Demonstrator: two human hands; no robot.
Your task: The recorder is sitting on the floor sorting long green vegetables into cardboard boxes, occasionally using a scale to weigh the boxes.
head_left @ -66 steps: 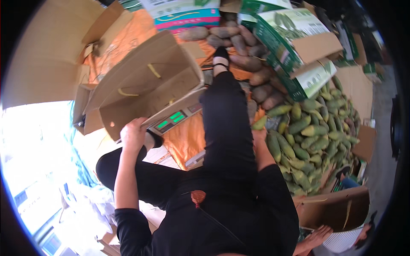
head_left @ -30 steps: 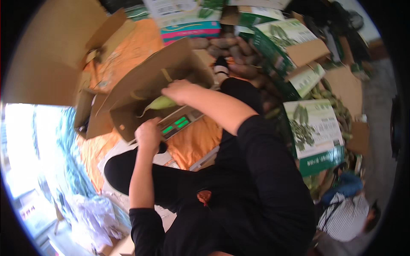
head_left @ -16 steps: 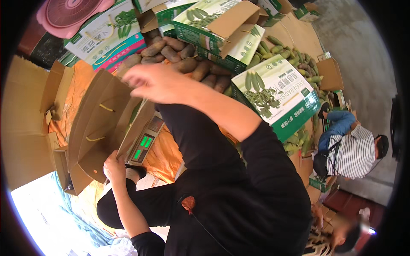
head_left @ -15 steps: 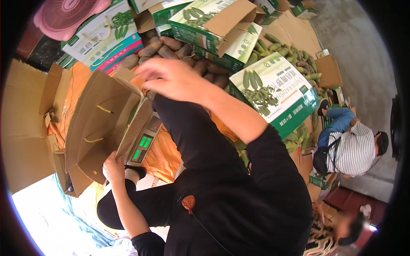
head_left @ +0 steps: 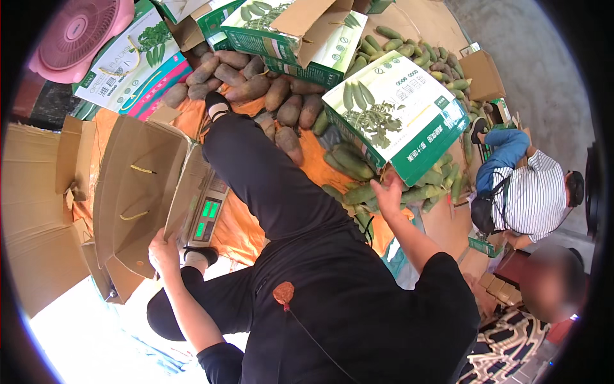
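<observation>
My left hand [head_left: 164, 253] is closed on the near edge of an open cardboard box [head_left: 137, 185], which has yellow cord handles on its inner wall. Beside and partly under the box is a scale [head_left: 208, 214] with lit green digits; the inside bottom of the box is hidden. To the right, my right hand [head_left: 390, 194] is open, fingers apart and holding nothing. It is just above green radishes [head_left: 361, 194], by the lower corner of a white-and-green carton [head_left: 396, 118]. Whether its fingertips touch the carton or a radish, I cannot tell.
Reddish-brown root vegetables [head_left: 278, 94] lie in a pile on orange sheeting [head_left: 243, 224] past my knee. More cartons [head_left: 288, 38] stand behind them, and a pink fan [head_left: 80, 32] is at the far left. A person in a striped shirt [head_left: 527, 198] sits at the right; another is nearer.
My right hand has left the cardboard box's far edge and swung right to the green radishes. My left hand stays on the box. The view has shifted slightly.
</observation>
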